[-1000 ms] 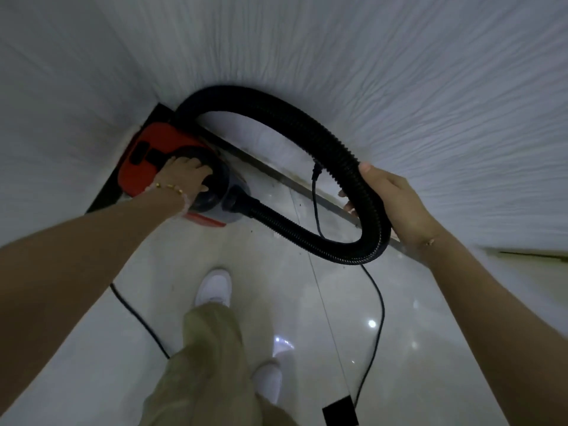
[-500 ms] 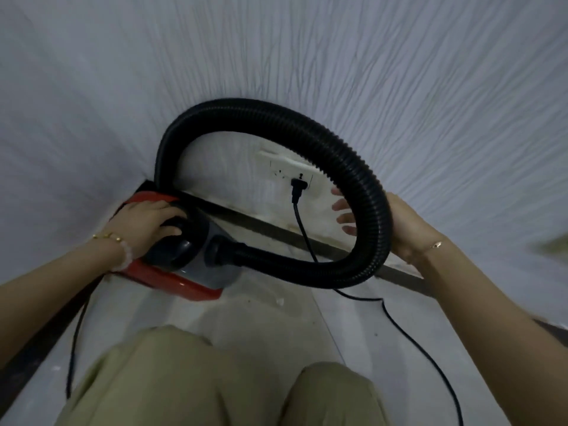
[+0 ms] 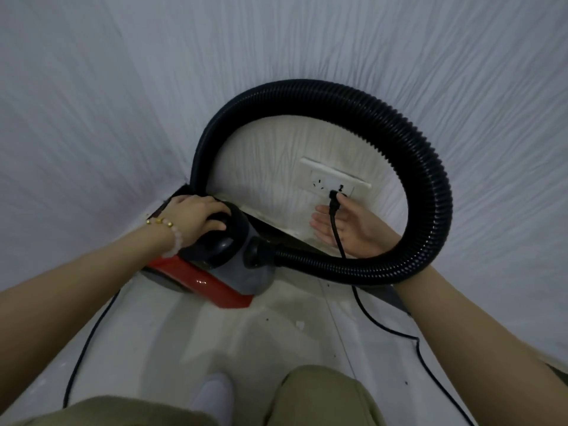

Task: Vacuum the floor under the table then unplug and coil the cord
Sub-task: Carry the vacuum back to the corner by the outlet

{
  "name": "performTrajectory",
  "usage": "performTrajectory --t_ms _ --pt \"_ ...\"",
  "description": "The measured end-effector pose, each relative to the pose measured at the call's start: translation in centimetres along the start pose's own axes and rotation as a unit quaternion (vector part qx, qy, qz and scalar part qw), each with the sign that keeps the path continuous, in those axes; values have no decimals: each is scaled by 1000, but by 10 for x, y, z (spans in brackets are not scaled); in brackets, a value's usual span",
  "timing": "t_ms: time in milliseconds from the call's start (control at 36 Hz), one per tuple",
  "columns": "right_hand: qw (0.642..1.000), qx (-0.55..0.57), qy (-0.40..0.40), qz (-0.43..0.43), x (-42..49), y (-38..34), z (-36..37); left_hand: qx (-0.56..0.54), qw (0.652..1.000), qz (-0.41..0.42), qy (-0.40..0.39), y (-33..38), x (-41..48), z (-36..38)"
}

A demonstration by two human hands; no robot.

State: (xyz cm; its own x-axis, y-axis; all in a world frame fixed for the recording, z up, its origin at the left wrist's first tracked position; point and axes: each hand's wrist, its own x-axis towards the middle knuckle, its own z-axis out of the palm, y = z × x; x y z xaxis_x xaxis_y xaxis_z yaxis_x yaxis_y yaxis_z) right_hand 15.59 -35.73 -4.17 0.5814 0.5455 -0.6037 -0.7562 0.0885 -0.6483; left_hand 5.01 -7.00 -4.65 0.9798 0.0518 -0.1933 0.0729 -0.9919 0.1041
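The vacuum (image 3: 212, 272) sits on the pale tiled floor (image 3: 276, 339) in a corner, close against the white textured wall (image 3: 123, 103). It is a small canister with a red lower shell, a grey front and a black rounded top. The left hand (image 3: 196, 215) grips that black top, its fingers (image 3: 215, 224) curled over it; a beaded bracelet (image 3: 167, 229) circles the wrist.

A thick black ribbed hose (image 3: 430, 179) leaves the grey front, runs right along the floor, then arcs up and back over to the canister in one big loop standing against the wall. The right forearm passes through this loop, and the lower run of hose hides the wrist.

Inside the loop a white socket plate (image 3: 332, 176) is set in the wall, with the black plug (image 3: 333, 196) seated in it. The right hand (image 3: 347, 230) lies palm up just below, fingers straight and spread, holding nothing. The thumb tip is beside the plug; whether it touches, I cannot tell. The thin black cord (image 3: 384, 329) drops from the plug across the palm, passes behind the hose and trails over the floor to the right.
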Motion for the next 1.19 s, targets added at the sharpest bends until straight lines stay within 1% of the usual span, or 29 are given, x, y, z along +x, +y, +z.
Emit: performTrajectory --t_ms 83,167,278,361,583,639,722,750,806,861,917,972,1000,1083,1139,1194 --pt "998 66 -14 -20 4 5 0 16 1000 -5 5 4 1 1" --pt "993 106 -32 -35 5 6 1 20 1000 -6 4 4 1 2" --pt "991 117 -62 -35 6 10 3 15 1000 -2 13 5 -2 5" --pt "990 118 -59 -45 5 11 6 23 1000 6 17 4 -7 8" --pt "995 48 39 -83 -1 9 18 5 1000 -10 10 1 -10 5" --pt "996 23 42 -79 -6 14 21 2 1000 -9 4 1 -9 3" --pt "999 0 13 -45 -10 36 16 -8 1000 -5 2 0 -10 3" --pt "999 9 18 -44 -14 42 14 -12 1000 -5 3 0 -11 3" --pt "995 70 33 -57 -19 48 3 -22 1000 -9 0 0 -13 3" --pt "989 128 12 -67 -22 46 -11 -30 999 -11 0 0 -14 3" --pt "982 154 5 -106 -21 43 -28 -37 999 -12 -2 1 -13 3" --pt "982 132 29 -134 -28 41 -45 -46 999 -16 -7 3 -12 3" --pt "984 100 50 -138 -36 41 -48 -48 999 -17 -7 3 -12 3" --pt "976 7 149 -161 -53 53 -61 -46 999 -19 -7 1 -10 3" --pt "976 -19 169 -135 -63 72 -72 -43 999 -20 -8 -1 -9 4" --pt "980 -17 180 -84 -73 91 -79 -48 998 -22 -15 -2 -8 4"
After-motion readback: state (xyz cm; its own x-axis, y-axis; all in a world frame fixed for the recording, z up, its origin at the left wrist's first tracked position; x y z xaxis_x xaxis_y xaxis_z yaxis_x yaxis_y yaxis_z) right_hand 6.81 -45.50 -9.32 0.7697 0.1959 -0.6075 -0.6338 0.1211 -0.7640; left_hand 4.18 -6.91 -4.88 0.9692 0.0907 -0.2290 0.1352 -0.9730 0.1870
